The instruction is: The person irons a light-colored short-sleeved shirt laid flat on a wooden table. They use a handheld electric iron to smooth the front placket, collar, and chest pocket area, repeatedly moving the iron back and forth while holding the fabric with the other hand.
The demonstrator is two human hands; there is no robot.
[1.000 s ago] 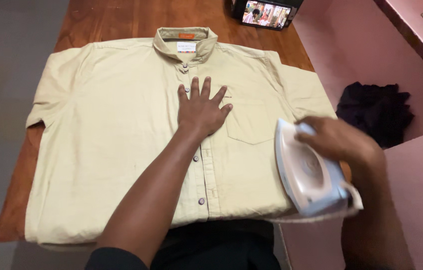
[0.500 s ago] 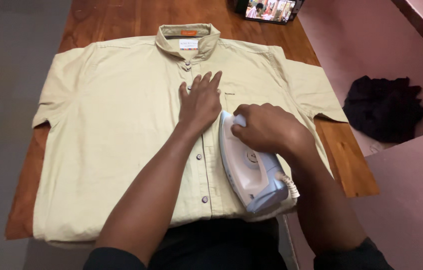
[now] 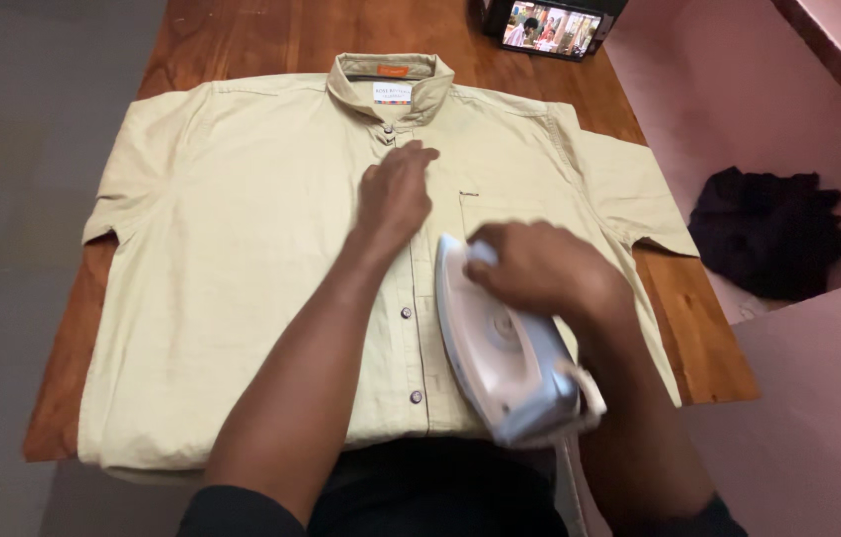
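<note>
A pale yellow-green short-sleeved shirt lies buttoned and face up on a brown wooden table, collar at the far end. My left hand rests flat on the button placket below the collar, fingers close together. My right hand grips the handle of a white and light blue electric iron, which sits on the shirt's right front just beside the placket, tip pointing away from me. The iron's cord leaves its rear near my wrist.
A phone with a lit screen stands propped at the table's far right edge. A dark crumpled cloth lies on a pink surface to the right. A pink ledge sits at the near right, and grey floor runs along the left.
My right hand brought the iron from the shirt's right edge onto the right front panel beside the buttons. My left hand's spread fingers closed together and shifted slightly toward the collar.
</note>
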